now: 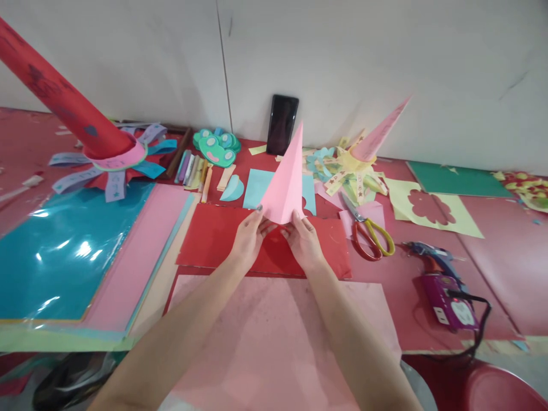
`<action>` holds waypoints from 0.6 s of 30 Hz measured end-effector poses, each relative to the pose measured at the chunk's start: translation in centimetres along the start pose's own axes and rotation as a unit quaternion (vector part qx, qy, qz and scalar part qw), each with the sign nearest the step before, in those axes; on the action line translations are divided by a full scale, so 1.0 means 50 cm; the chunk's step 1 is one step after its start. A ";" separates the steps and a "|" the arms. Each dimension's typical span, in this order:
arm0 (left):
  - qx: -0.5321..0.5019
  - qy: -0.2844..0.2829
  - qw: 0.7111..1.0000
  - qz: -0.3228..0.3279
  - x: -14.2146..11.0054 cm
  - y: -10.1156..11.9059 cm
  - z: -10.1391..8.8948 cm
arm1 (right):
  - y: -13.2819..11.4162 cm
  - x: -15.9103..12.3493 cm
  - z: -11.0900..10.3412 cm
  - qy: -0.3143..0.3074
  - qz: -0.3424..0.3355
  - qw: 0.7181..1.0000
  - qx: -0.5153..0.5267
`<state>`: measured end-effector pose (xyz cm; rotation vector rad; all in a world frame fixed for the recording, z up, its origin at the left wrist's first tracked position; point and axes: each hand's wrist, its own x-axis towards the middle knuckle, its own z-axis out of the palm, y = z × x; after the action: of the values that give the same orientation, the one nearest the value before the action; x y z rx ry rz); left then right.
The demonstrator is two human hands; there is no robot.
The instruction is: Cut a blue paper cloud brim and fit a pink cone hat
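Note:
A plain pink paper cone stands point up between my two hands, above a red sheet. My left hand pinches its lower left edge, thumb on the outside. At the lower right edge, my right hand grips it the same way. Behind the cone lies a light blue paper with a curved cut, partly hidden. Below my wrists is a large pale pink sheet. Yellow-and-red-handled scissors rest to the right of my right hand.
A phone leans against the wall. Decorated cones, one red and one pink, stand left and right. Crayons and green frog cutouts lie at the back. A glue gun sits by a purple power box with a cord.

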<state>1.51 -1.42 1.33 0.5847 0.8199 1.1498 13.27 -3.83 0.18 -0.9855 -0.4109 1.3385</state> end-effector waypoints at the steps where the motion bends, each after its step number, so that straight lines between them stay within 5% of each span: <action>1: 0.004 -0.005 1.000 0.000 0.000 0.001 0.000 | 0.000 -0.001 0.002 0.002 0.000 1.000 0.004; 7: 0.014 -0.020 0.999 0.023 0.008 0.017 -0.005 | -0.017 -0.005 -0.002 -0.004 -0.036 0.996 -0.080; 12: 0.103 -0.049 0.990 0.078 0.004 0.031 -0.007 | -0.051 0.002 -0.029 0.111 -0.182 0.959 -0.187; 18: 0.323 -0.037 0.936 0.135 -0.014 0.032 -0.007 | -0.067 0.011 -0.034 -0.041 -0.138 0.987 -0.076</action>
<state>0.20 -1.58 2.56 1.3114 1.0801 1.0837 16.75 -3.68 1.70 -0.9614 -0.6951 1.1095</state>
